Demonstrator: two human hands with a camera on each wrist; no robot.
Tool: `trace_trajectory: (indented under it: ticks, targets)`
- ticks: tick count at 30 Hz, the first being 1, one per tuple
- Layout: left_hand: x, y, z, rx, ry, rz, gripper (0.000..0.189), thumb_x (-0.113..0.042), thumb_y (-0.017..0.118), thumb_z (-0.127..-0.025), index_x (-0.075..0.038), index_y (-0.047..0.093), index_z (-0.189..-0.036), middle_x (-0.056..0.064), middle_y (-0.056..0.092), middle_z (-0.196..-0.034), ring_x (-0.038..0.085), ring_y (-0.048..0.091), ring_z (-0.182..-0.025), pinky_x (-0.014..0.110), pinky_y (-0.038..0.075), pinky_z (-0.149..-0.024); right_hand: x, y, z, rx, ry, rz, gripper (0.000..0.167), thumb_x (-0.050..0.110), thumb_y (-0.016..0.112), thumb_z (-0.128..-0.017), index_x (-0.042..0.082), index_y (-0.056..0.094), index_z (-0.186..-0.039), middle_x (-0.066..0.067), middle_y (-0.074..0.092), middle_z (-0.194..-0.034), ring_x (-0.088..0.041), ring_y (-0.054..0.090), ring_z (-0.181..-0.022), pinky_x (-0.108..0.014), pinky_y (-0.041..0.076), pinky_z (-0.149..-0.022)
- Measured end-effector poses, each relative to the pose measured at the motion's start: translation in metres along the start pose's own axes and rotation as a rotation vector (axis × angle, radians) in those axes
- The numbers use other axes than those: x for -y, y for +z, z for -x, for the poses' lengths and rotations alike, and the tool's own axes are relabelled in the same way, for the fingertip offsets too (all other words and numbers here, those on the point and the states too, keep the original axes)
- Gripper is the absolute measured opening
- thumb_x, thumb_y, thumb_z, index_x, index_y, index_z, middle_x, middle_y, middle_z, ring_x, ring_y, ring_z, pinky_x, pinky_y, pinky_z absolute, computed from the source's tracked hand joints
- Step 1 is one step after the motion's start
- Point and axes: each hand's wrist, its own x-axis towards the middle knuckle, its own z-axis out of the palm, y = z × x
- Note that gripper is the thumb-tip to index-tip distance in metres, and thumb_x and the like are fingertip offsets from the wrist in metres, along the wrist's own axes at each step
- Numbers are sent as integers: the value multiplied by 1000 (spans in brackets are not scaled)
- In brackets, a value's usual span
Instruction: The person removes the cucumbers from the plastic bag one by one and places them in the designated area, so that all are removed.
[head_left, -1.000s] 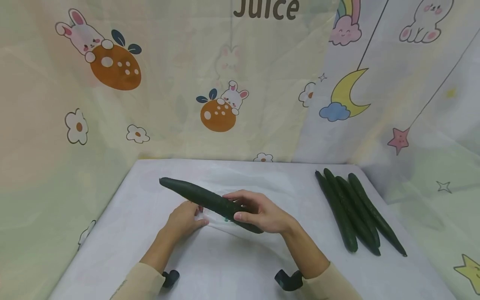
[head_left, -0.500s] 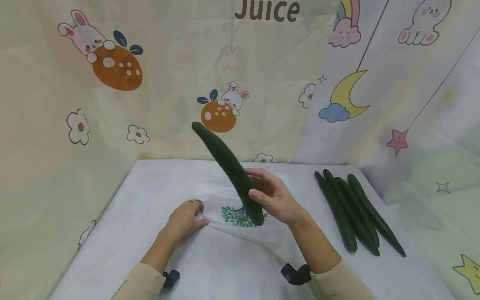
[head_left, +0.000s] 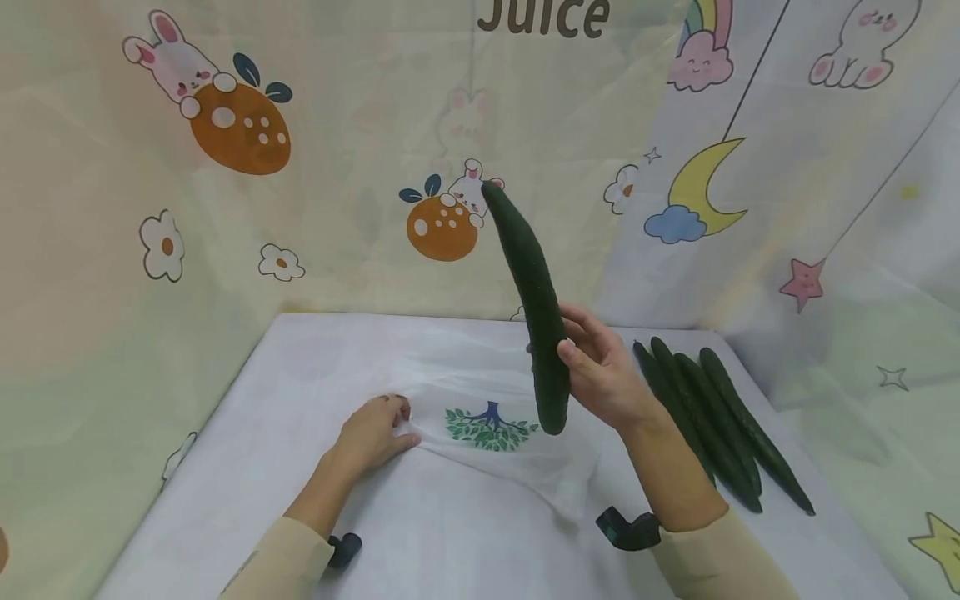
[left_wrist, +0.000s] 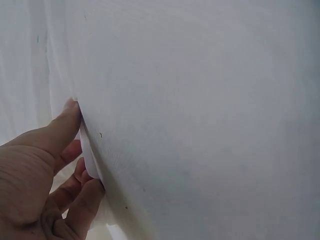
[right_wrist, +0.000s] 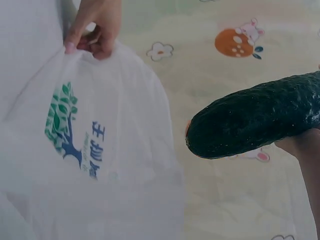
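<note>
My right hand grips a long dark green cucumber near its lower end, holding it up nearly upright above the table. In the right wrist view the blunt end of that cucumber faces the camera. A thin white plastic bag with a green tree print lies flat on the table. At its left edge my left hand pinches the plastic. The left wrist view shows the thumb and curled fingers of the left hand on the bag's edge; the bag's inside is hidden.
Several more cucumbers lie side by side on the right of the white table. A printed cloth backdrop rises behind the table and at both sides.
My right hand has moved up and to the right, swinging the cucumber from nearly level to nearly upright. The bag's tree print is now uncovered. The left hand has stayed at the bag's edge.
</note>
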Motion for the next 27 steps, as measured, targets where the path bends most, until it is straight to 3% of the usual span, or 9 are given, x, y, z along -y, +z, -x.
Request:
trace_trajectory:
  ticks: [7, 13, 19, 27]
  targets:
    - [-2, 1, 0, 12, -27, -3, 39, -37, 86, -83, -15, 65, -107, 2, 62, -96, 19, 56, -86, 42, 51, -80, 6, -23, 11, -90, -16, 1, 47, 8, 50, -107, 14, 42, -153, -6, 56, -139, -27, 58, -121, -41, 54, -95]
    - [-4, -2, -1, 16, -26, 5, 39, -37, 86, -83, -14, 65, -108, 2, 62, -97, 20, 56, -86, 42, 50, -81, 4, -42, 26, -229, 49, 15, 47, 7, 45, -109, 14, 39, -155, -5, 53, -143, -27, 55, -122, -42, 54, -96]
    - [-5, -3, -1, 17, -21, -8, 38, -35, 85, -84, -14, 64, -107, 2, 61, -96, 20, 56, -86, 43, 50, -81, -3, -62, 40, -302, 101, 6, 49, 6, 43, -109, 16, 38, -157, -3, 51, -144, -24, 54, -123, -37, 54, -94]
    - [-3, -1, -2, 17, -29, -9, 39, -37, 85, -84, -15, 65, -108, 2, 62, -97, 20, 56, -87, 43, 50, -82, -11, -81, 53, -477, 201, 156, 51, 17, 56, -106, 18, 41, -155, -4, 51, -142, -21, 56, -122, -32, 57, -92]
